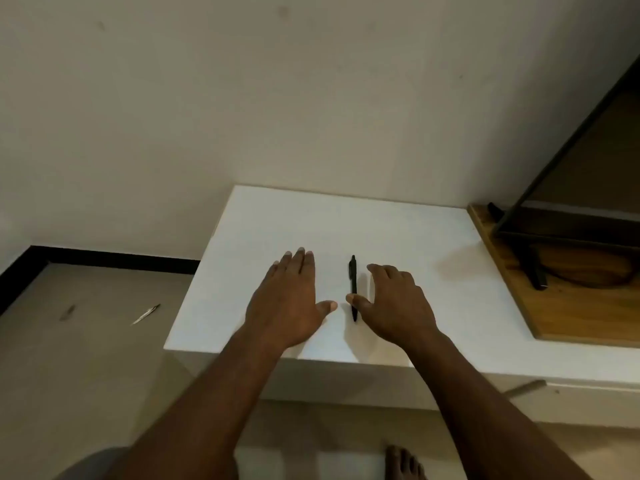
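A black pen (pixel 353 282) lies on a white table (pixel 398 230), pointing away from me. My left hand (pixel 287 299) rests flat on the tabletop to the left of the pen, fingers straight and together, thumb out toward it. My right hand (pixel 394 303) hovers or rests just right of the pen, fingers loosely bent. Its thumb tip sits against the near end of the pen. Neither hand grips anything.
A wooden board (pixel 512 306) lies at the table's right end, bearing a dark metal frame (pixel 533 258). A plain wall stands behind. On the floor at left lies a thin pale stick (pixel 145 314). My bare foot (pixel 403 462) shows below the table.
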`<action>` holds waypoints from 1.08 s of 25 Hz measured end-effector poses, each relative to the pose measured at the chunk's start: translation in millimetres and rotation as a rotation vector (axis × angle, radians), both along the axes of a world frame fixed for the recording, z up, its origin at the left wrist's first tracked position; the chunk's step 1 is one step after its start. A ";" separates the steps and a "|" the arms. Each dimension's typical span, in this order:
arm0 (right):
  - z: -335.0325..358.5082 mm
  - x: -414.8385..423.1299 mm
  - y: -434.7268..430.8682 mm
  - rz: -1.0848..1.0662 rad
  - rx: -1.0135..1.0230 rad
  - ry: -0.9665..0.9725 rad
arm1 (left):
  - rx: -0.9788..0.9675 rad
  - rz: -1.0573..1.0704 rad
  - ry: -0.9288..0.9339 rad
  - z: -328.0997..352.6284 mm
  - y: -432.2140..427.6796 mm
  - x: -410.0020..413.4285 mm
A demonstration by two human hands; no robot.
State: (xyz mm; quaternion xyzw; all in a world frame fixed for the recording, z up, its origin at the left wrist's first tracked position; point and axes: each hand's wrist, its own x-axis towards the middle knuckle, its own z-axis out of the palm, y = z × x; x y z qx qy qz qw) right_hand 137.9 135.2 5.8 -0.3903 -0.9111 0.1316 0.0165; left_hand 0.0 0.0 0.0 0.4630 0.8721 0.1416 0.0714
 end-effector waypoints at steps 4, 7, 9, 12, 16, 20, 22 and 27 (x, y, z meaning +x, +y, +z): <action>-3.8 -12.7 -7.7 -0.073 -0.067 0.075 | 0.043 -0.089 0.002 -9.5 -2.9 23.2; -10.8 -16.4 -13.6 -0.088 -0.083 0.083 | 0.069 -0.103 -0.005 -4.2 3.7 22.0; -9.8 -16.0 -13.7 -0.062 -0.058 0.065 | 0.134 -0.054 -0.033 3.4 9.6 15.7; -8.0 -19.3 -12.1 -0.040 -0.044 0.073 | 0.202 0.004 -0.154 8.0 16.5 12.6; -4.1 -22.5 -6.3 -0.128 -0.250 0.197 | 0.294 0.121 -0.291 10.5 23.1 10.4; 6.1 -24.9 -8.0 -0.183 -0.589 0.479 | 0.408 0.329 -0.527 14.0 30.5 5.3; 10.8 -26.0 -11.5 -0.157 -0.707 0.520 | 0.477 0.400 -0.718 17.3 32.5 1.7; 17.5 -24.1 -12.7 -0.070 -0.758 0.517 | 0.583 0.364 -0.676 26.1 28.9 0.5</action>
